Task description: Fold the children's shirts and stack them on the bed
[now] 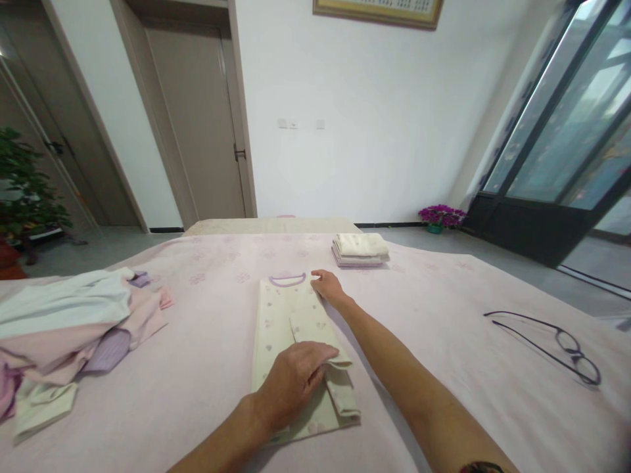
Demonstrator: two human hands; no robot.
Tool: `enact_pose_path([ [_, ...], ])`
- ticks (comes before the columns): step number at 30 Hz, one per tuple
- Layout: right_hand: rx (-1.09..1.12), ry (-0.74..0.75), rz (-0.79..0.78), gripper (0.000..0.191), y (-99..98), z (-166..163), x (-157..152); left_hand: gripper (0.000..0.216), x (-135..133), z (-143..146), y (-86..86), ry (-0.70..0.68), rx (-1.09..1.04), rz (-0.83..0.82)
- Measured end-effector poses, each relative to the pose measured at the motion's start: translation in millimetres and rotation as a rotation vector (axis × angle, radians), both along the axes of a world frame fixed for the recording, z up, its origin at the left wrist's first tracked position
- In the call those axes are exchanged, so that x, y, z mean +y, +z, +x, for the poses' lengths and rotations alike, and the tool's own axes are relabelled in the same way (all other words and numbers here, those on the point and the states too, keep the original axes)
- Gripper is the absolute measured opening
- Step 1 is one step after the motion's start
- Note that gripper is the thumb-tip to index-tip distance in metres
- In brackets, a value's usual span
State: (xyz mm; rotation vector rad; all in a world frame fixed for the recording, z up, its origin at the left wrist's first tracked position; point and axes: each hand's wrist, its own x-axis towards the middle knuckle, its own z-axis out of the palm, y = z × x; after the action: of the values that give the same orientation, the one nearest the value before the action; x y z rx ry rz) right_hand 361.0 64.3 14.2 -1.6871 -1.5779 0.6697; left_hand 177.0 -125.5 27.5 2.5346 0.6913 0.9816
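A loose pile of clothes lies at the left of the pink bed. Mid-bed lies a cream baby garment, folded lengthwise. The left hand presses flat on its lower fold; the right hand touches its collar corner, grip unclear. Beyond sits 1 folded stack; eyeglasses lie far right.

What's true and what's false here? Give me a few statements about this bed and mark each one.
1. The left hand rests on the cream garment. True.
2. The glasses lie on top of the folded stack. False: they lie on the pink sheet, far right, apart from the stack.
3. The right hand touches the garment's collar end. True.
4. The loose clothes pile lies to the right of the garment. False: it lies to the left.
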Motion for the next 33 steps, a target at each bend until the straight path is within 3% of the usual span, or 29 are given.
enact_pose_path([
  [11,-0.26,-0.014,0.052,0.035,-13.3,-2,14,0.025,1,0,0.0,-0.084,0.09,0.027],
  [20,-0.416,0.014,0.049,0.034,-17.0,-2,5,0.02,-8,-4,16.6,-0.182,0.268,0.058],
  [27,-0.511,0.031,0.071,0.034,-18.4,-5,0,0.005,-14,-4,22.7,-0.134,0.397,0.057],
  [33,-0.56,0.063,0.084,0.035,-17.3,-6,-3,0.032,-18,-2,27.0,-0.118,0.461,0.064],
])
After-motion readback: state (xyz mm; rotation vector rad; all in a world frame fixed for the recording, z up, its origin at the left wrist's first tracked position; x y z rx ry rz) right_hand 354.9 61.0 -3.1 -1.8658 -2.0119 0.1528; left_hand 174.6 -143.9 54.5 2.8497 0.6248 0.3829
